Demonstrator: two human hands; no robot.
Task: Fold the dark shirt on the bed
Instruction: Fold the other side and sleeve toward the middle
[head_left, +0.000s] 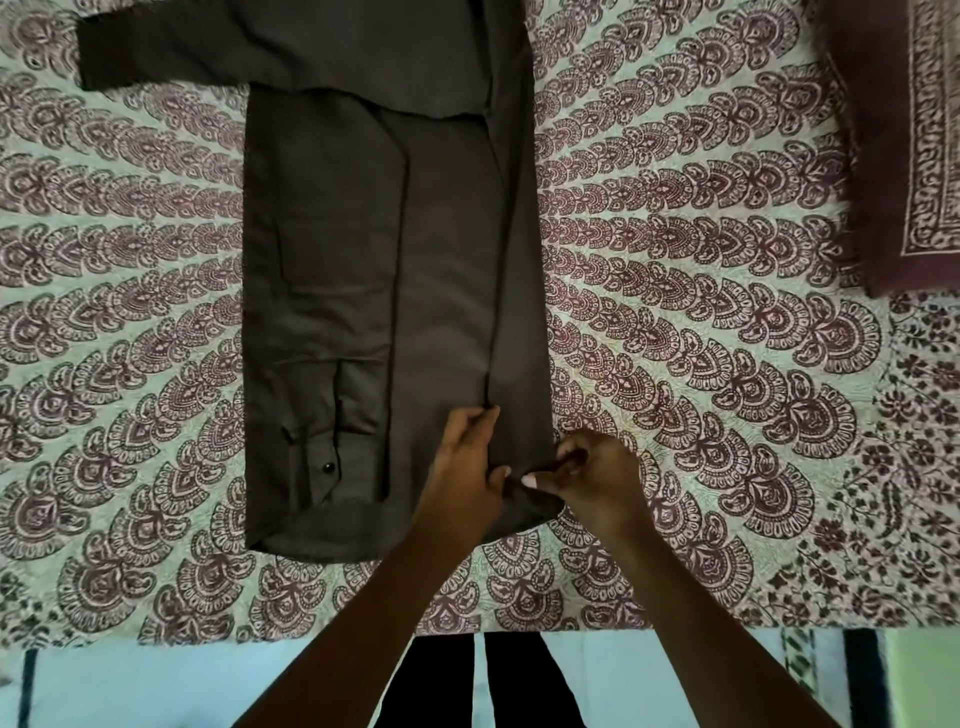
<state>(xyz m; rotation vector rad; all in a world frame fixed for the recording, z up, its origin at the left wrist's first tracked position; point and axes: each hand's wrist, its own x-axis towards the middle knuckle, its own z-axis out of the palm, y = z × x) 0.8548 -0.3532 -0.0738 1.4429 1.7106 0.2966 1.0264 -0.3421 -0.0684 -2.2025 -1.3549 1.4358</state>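
The dark grey-brown fabric shirt (447, 260) lay flat on the paisley-printed bed (675, 312), its sides folded inward into a long strip, one sleeve (171, 52) outstretched, and seemingly a buttoned cuff (327, 467) near the hem.

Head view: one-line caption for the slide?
Left hand and right hand grip the near hem of the dark shirt on the patterned bedspread.

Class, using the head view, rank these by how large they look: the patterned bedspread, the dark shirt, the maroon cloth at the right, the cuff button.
1. patterned bedspread
2. dark shirt
3. maroon cloth, though the frame edge cuts it off, so its full size is unsure
4. cuff button, by far the smallest
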